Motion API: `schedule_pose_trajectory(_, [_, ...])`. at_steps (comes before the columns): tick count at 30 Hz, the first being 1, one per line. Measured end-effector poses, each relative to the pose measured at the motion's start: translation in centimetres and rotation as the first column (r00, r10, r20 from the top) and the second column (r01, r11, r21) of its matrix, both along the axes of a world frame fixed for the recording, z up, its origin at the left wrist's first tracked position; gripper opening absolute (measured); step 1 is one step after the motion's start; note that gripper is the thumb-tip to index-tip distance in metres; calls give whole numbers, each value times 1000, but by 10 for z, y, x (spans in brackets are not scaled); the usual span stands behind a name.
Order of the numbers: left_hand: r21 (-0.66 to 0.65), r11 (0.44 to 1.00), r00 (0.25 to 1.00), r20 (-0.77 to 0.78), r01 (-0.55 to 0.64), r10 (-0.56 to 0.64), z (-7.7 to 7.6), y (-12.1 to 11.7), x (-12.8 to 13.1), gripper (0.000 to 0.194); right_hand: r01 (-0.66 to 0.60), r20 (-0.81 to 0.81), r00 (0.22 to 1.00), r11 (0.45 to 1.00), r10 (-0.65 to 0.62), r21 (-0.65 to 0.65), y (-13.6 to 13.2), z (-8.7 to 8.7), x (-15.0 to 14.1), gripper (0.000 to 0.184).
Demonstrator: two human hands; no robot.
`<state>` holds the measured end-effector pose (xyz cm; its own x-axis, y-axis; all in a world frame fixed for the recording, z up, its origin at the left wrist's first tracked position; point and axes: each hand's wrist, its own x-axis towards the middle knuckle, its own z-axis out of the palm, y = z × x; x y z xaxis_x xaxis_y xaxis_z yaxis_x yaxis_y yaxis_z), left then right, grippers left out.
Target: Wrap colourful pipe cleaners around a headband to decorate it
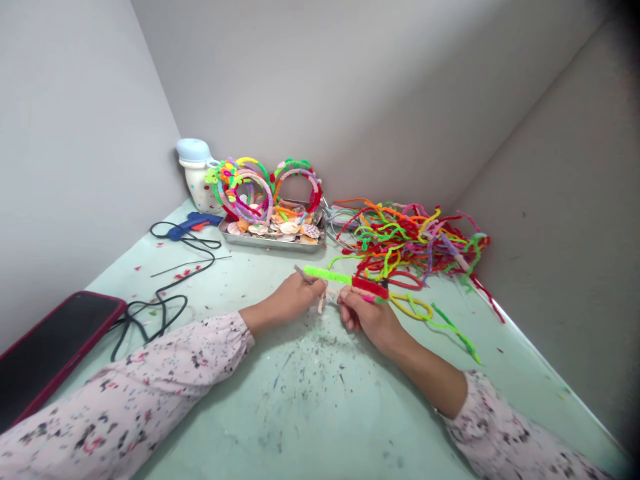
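Grey walls (320,80) are enclosing a pale green table (320,427). 2 floral sleeves (150,393) are reaching over it. A tangled pile of fuzzy stems (415,240) is spreading across the right rear, while a red-cased phone (55,353) is lying at the left. A metal tray (273,246) is holding shells (289,228) and colourful fuzzy hoops (316,195), and a lidded cup (200,190) is standing by its left end. The right hand (373,317) is gripping a green-and-red fuzzy band (327,274) near its red section, above the table's middle. The left hand (295,297) is pinching a thin grey piece (300,271) beside the green end; whether the 2 are joining, I cannot tell. A blue tool (203,219) is lying before the cup. A pale strand (321,305) is hanging below the left fingertips.
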<state>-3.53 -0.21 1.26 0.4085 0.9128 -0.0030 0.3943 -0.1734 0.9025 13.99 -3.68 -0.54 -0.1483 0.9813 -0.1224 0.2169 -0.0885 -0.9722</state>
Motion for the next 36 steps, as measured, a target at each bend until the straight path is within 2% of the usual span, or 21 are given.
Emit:
schedule_pose_trajectory(7, [7, 1000, 999, 51, -21, 21, -3, 1, 0, 29, -2, -15, 1000, 1000, 2, 4, 1, 0, 1, 30])
schedule_pose_trajectory(14, [63, 991, 992, -26, -121, 123, -2, 3, -2, 34, 18, -62, 998, 1000, -18, -6, 1, 4, -1, 22])
schedule_pose_trajectory(25, [90, 993, 997, -6, -73, 74, -2, 2, 1, 30, 22, -28, 999, 1000, -22, -18, 2, 1, 1, 27])
schedule_pose_trajectory(36, [-1, 1000, 998, 63, -6, 6, -14, 7, 1, 35, 38, -33, 999, 999, -39, -27, 0, 3, -1, 22])
